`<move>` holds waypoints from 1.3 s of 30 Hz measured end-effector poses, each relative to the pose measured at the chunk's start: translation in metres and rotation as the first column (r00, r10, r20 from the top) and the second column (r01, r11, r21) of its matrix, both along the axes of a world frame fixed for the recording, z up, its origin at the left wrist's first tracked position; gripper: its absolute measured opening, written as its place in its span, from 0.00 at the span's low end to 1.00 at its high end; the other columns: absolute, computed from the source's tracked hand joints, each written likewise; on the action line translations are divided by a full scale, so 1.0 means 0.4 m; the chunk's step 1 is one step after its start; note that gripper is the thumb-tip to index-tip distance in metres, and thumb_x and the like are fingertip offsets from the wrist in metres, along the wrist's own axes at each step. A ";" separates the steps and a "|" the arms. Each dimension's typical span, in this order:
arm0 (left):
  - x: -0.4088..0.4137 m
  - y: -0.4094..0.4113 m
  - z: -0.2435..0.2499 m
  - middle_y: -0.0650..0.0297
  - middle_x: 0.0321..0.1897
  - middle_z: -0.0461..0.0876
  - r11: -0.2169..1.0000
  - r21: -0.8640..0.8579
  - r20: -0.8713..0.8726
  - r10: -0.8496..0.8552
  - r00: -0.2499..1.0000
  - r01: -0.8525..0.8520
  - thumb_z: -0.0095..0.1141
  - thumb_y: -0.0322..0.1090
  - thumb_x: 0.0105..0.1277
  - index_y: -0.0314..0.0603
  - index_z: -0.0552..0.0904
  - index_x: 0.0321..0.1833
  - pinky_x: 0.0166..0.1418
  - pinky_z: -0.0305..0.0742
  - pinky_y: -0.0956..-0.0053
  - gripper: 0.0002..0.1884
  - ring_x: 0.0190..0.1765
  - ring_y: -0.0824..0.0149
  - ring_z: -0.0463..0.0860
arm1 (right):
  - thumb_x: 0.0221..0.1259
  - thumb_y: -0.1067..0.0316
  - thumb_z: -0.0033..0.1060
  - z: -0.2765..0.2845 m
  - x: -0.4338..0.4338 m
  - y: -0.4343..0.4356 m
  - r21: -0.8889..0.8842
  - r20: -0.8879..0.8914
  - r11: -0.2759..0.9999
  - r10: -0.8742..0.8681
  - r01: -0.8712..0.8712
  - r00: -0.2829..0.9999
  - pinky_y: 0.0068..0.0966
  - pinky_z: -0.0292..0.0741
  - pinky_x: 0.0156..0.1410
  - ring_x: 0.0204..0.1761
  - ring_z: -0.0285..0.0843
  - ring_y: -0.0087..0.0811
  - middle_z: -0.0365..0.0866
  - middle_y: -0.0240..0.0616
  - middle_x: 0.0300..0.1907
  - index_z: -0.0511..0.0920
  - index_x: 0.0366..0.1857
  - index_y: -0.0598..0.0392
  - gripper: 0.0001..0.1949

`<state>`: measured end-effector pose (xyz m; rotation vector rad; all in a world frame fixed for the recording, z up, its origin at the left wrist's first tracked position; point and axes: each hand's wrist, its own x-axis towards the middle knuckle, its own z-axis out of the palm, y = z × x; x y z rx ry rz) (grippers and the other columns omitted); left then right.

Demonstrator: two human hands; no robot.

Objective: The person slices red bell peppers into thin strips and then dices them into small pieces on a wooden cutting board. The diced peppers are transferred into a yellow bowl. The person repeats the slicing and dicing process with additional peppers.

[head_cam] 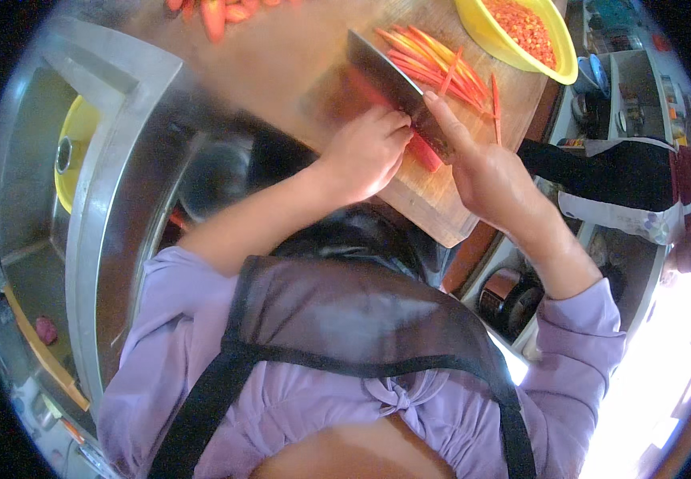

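Note:
A cleaver is gripped in my right hand, whose index finger lies along the top of the blade. My left hand presses with bent fingertips on an orange-red carrot piece, close beside the blade. Part of this piece is covered by my fingers and the cleaver. Both are over a thick wooden cutting board. On the blade's far right side lies a pile of long, thin carrot strips. One loose strip rests apart from the pile, near my right wrist.
A yellow basin of finely diced carrot stands at the upper right. Several whole or cut carrots lie at the top left. A metal sink is to the left, holding a yellow vessel. Shelves stand at right.

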<state>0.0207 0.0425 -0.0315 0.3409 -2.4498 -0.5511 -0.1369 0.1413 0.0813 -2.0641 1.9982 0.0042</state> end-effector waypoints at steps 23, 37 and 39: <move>0.004 -0.007 -0.008 0.55 0.46 0.78 0.999 -0.050 -0.151 -0.023 0.988 0.015 0.60 0.27 0.51 0.34 0.80 0.42 0.52 0.77 0.64 0.14 0.49 0.52 0.78 | 0.54 0.74 0.52 0.018 -0.019 0.056 -0.099 0.060 0.995 -0.005 0.011 0.998 0.47 0.76 0.30 0.22 0.79 0.52 0.76 0.52 0.17 0.50 0.73 0.40 0.40; 0.003 -0.016 0.004 0.55 0.43 0.77 0.997 -0.008 -0.129 -0.076 0.989 0.076 0.59 0.26 0.51 0.33 0.80 0.41 0.50 0.76 0.64 0.13 0.45 0.52 0.76 | 0.59 0.76 0.48 -0.081 -0.037 0.105 -0.222 0.315 0.942 -0.176 0.253 0.933 0.44 0.77 0.45 0.41 0.79 0.60 0.76 0.62 0.50 0.48 0.73 0.46 0.36; 0.003 -0.013 -0.002 0.55 0.43 0.77 0.997 -0.016 -0.165 -0.078 0.983 0.076 0.59 0.26 0.51 0.33 0.80 0.41 0.50 0.76 0.64 0.13 0.45 0.52 0.76 | 0.59 0.76 0.48 -0.076 -0.037 0.107 -0.267 0.309 0.936 -0.141 0.228 0.940 0.45 0.77 0.45 0.40 0.78 0.60 0.75 0.62 0.50 0.49 0.73 0.46 0.36</move>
